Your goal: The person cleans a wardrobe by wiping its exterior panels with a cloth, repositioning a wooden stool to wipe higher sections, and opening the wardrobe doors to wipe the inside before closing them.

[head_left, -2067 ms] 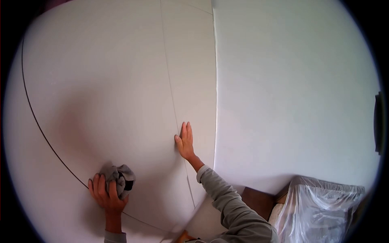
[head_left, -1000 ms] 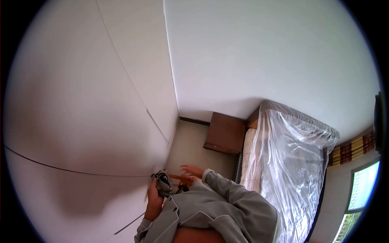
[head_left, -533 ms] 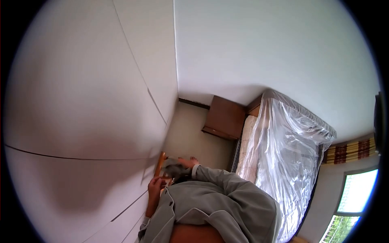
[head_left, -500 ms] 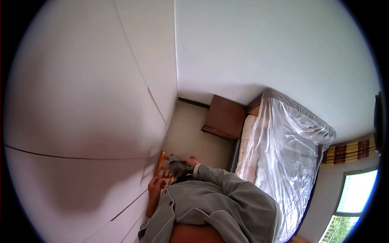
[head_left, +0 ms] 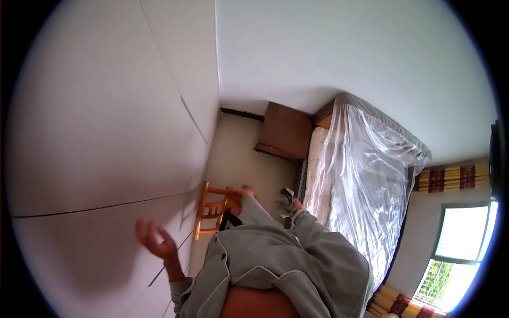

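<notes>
My left hand [head_left: 157, 243] is raised beside the white cabinet doors [head_left: 101, 132], its slightly blurred fingers spread and holding nothing. I cannot tell whether they touch the surface. On the other side, my right hand [head_left: 298, 204] grips a crumpled grey cloth [head_left: 285, 202], held out near the bed. Between my hands, low down, is a wooden chair [head_left: 213, 206] with a slatted back. My bare foot [head_left: 247, 191] shows beyond my grey trouser leg, beside the chair.
A bed [head_left: 366, 175] covered in clear plastic sheeting stands to the right. A brown bedside cabinet [head_left: 286, 129] is by the far wall [head_left: 328, 47]. A window [head_left: 461, 233] with patterned curtains [head_left: 456, 179] is at the far right.
My right hand has swung right with the grey cloth, away from the chair. My left hand has lifted off the chair area toward the cabinet doors, its fingers spreading. The chair shows more fully.
</notes>
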`<state>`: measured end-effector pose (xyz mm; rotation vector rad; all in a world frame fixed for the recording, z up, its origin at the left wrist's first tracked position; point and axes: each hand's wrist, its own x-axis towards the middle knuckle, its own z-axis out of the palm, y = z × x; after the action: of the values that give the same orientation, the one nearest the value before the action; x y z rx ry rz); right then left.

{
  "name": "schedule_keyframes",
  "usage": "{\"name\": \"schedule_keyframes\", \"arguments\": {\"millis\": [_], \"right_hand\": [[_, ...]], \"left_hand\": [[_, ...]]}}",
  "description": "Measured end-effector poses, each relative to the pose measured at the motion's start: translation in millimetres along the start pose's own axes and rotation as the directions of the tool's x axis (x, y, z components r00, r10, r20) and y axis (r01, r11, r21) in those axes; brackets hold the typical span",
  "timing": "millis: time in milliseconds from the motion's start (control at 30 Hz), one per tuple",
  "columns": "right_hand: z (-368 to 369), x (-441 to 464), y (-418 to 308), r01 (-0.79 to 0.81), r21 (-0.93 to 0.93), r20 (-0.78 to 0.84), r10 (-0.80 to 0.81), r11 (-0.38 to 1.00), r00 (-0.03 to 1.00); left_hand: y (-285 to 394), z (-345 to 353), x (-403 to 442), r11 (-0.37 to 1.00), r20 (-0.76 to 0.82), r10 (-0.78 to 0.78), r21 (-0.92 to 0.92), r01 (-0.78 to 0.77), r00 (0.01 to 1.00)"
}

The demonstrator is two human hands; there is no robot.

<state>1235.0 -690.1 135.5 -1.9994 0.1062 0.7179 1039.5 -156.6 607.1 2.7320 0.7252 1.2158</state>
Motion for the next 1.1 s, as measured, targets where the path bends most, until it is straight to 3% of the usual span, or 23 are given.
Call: {"name": "schedule_keyframes", "arguments": {"millis": [67,133,167,200,233,333,367,467,600,667,733,800,900,1033,1100], "right_hand": [[30,-25,4,-0.066,-0.045,-0.048,0.064,0.997,0.997],[65,-47,-2,-0.171,-0.131,-0.125,0.155,0.977,0.98],[69,-61,-15,-0.181,-0.13,-0.129,0.164,0.975,0.978],[68,-76,-40,-0.132,-0.251,-0.121,0.104,0.959,0.987],[66,-89,-63,-0.083,-0.366,-0.105,0.048,0.927,0.993],[58,-104,-90,-0.116,-0.319,-0.064,0.101,0.941,0.993],[60,-104,-88,-0.013,-0.277,-0.07,-0.007,0.961,0.998],[56,-96,-94,-0.089,-0.296,-0.009,0.091,0.951,0.996],[59,-88,-103,-0.022,-0.366,0.049,0.043,0.93,0.998],[55,-89,-122,-0.122,-0.448,0.06,0.166,0.886,0.984],[49,-92,-134,-0.074,-0.461,0.07,0.119,0.884,0.99],[38,-91,-131,-0.016,-0.486,0.096,0.071,0.874,0.993],[21,-87,-132,0.023,-0.39,0.196,0.058,0.92,0.979],[-7,-81,-155,-0.01,-0.51,0.267,0.169,0.86,0.949],[-22,-75,-152,0.03,-0.568,0.3,0.173,0.822,0.938]], "left_hand": [[-7,-24,35,0.986,-0.187,0.08,0.16,-0.05,0.979],[-19,-39,61,0.93,-0.274,0.21,0.353,-0.105,0.938],[-28,-40,68,0.915,-0.293,0.223,0.391,-0.096,0.93],[-39,-40,72,0.899,-0.312,0.238,0.43,-0.087,0.92],[-50,-41,76,0.9,-0.304,0.24,0.425,-0.094,0.922],[-68,-37,85,0.855,-0.246,0.234,0.512,-0.079,0.941],[-66,-35,90,0.829,-0.248,0.27,0.551,-0.094,0.931],[-65,-32,94,0.774,-0.237,0.297,0.627,-0.088,0.925],[-67,-31,93,0.715,-0.229,0.276,0.698,-0.04,0.933],[-69,-32,93,0.699,-0.21,0.271,0.714,-0.042,0.939],[-72,-31,92,0.68,-0.186,0.256,0.732,-0.04,0.948],[-74,-31,94,0.668,-0.219,0.361,0.739,-0.087,0.907],[-84,-34,80,0.654,-0.185,0.249,0.756,-0.024,0.951],[-77,-35,81,0.641,-0.154,0.208,0.768,-0.015,0.966],[-76,-34,83,0.652,-0.186,0.287,0.757,-0.049,0.94]]}}
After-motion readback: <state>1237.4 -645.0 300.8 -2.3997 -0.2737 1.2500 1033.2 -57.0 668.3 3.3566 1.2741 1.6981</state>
